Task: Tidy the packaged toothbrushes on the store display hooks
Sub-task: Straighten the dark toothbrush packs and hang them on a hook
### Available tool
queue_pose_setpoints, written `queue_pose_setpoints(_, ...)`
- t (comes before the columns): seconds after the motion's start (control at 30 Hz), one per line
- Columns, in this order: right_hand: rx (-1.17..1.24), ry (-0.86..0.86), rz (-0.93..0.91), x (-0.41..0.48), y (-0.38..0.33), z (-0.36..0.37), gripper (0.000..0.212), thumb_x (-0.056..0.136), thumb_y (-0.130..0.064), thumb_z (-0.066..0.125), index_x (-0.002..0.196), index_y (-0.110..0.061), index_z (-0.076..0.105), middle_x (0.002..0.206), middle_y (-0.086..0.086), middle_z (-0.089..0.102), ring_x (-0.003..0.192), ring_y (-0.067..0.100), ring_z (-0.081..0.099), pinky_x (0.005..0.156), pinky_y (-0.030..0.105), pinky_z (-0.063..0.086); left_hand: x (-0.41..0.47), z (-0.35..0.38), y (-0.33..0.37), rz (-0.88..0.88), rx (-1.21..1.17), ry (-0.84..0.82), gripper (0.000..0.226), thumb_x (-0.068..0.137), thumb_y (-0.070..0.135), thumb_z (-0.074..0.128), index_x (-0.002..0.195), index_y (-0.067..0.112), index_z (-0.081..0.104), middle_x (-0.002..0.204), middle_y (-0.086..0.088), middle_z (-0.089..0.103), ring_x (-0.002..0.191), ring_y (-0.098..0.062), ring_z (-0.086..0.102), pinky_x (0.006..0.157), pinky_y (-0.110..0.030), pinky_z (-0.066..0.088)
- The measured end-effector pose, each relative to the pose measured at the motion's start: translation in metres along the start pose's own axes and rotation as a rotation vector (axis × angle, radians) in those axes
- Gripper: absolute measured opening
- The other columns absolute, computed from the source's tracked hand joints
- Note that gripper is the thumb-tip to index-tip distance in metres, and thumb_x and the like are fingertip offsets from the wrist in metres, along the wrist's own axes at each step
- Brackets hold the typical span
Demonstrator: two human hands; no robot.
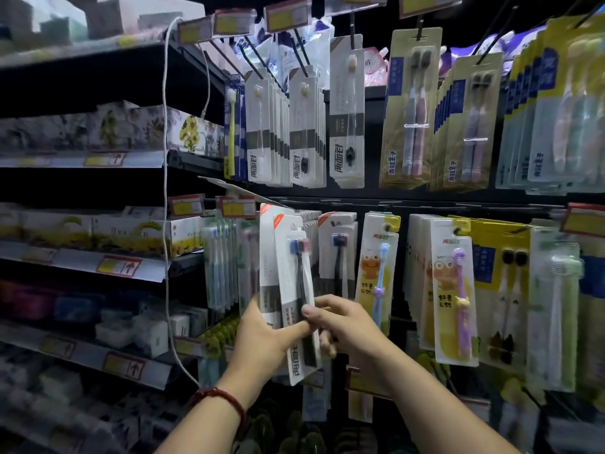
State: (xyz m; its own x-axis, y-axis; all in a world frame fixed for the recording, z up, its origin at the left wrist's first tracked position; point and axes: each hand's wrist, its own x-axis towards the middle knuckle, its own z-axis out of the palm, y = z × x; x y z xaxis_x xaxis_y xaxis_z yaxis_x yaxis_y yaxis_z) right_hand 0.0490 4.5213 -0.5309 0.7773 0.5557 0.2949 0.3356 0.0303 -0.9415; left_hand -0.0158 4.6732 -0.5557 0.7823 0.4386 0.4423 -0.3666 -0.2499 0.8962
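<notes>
Left hand [262, 337] and right hand [348, 326], grips holding one white toothbrush pack [292, 267] (tilted).

I see the toothbrush pack [296, 290] that I hold as matt white card with a clear glossy plastic blister over the brushes; the hanging packs [347, 109] above look the same, card behind and shiny clear plastic in front; the display hooks [302, 55] seem thin black metal wire, smooth; the price tags [286, 16] sit in glossy clear plastic holders; the bracelet [229, 396] on my wrist is red braided cord, rough and matt; the white cable [165, 142] looks like smooth plastic; the boxes [193, 134] on the side shelf are printed card with slight sheen.
</notes>
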Motion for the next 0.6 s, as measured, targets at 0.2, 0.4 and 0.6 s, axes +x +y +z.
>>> queue_pose_setpoints(0.2, -0.013, 0.284, -0.026, 0.002, -0.003, -0.002, 0.024, 0.092, -0.026, 0.075, 0.098, -0.004, 0.068, 0.07, -0.007, 0.067, 0.056, 0.007, 0.061, 0.051, 0.021, 0.045, -0.007, -0.007, 0.005, 0.002, -0.02, 0.02, 0.05, 0.077, 0.013, 0.09, 0.118, 0.018, 0.064, 0.099, 0.0, 0.079, 0.081, -0.008, 0.077, 0.057, -0.019, 0.056)
queue_pose_setpoints(0.4, -0.151, 0.45, 0.028, 0.01, 0.009, -0.004, 0.013, 0.096, -0.028, 0.068, 0.105, -0.018, 0.066, 0.099, -0.002, 0.075, 0.09, 0.012, 0.073, 0.081, 0.033, 0.06, -0.002, -0.019, 0.002, 0.011, 0.009, 0.072, 0.047, 0.077, 0.026, 0.09, 0.117, 0.024, 0.064, 0.098, 0.001, 0.08, 0.085, -0.018, 0.078, 0.068, -0.035, 0.063)
queue_pose_setpoints(0.6, -0.182, 0.588, 0.046, 0.027, 0.012, 0.007, 0.018, 0.098, -0.036, 0.062, 0.105, -0.019, 0.058, 0.098, 0.002, 0.071, 0.094, 0.022, 0.071, 0.087, 0.048, 0.059, 0.0, -0.024, 0.004, -0.003, 0.004, 0.026, 0.05, 0.078, 0.027, 0.09, 0.12, 0.025, 0.063, 0.1, 0.0, 0.08, 0.085, -0.025, 0.079, 0.074, -0.053, 0.065)
